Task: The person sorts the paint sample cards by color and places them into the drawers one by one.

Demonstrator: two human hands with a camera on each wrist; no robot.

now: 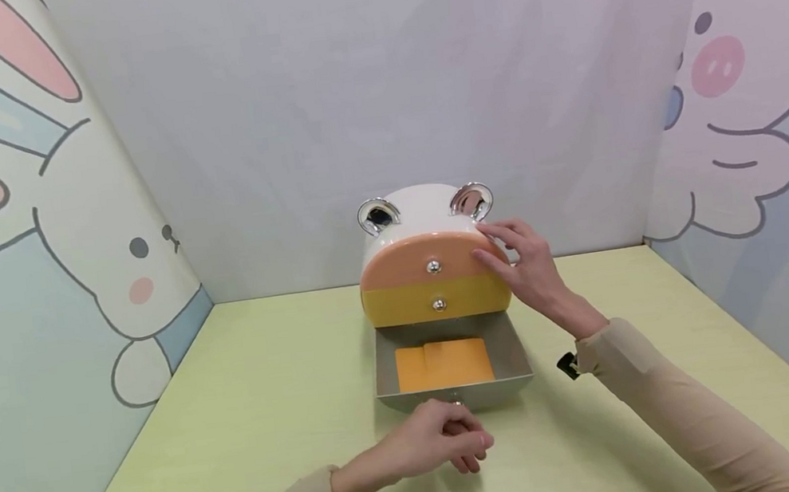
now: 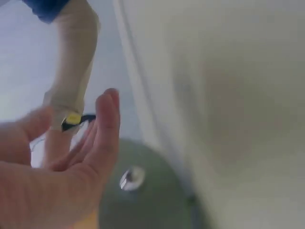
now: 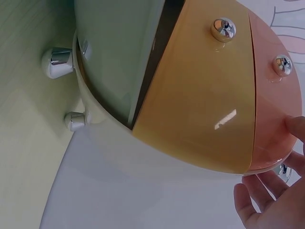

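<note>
A small white drawer box (image 1: 422,199) with two silver ears stands on the table. Its orange top drawer (image 1: 397,266) and yellow middle drawer (image 1: 400,303) are closed. The grey-green bottom drawer (image 1: 510,350) is pulled out and holds orange sheets (image 1: 459,363). My right hand (image 1: 530,268) holds the box's upper right edge, thumb on the orange front, fingers against the white shell. In front of the bottom drawer, beside its silver knob (image 2: 132,178), hovers my left hand (image 1: 432,438), fingers loosely bent and holding nothing.
A pale yellow-green table (image 1: 272,387) lies under the box. Behind it rises a plain grey-white backdrop (image 1: 281,129). Side panels with a cartoon rabbit (image 1: 92,254) and a pink-nosed character (image 1: 750,128) flank the table. Silver feet (image 3: 59,63) support the box.
</note>
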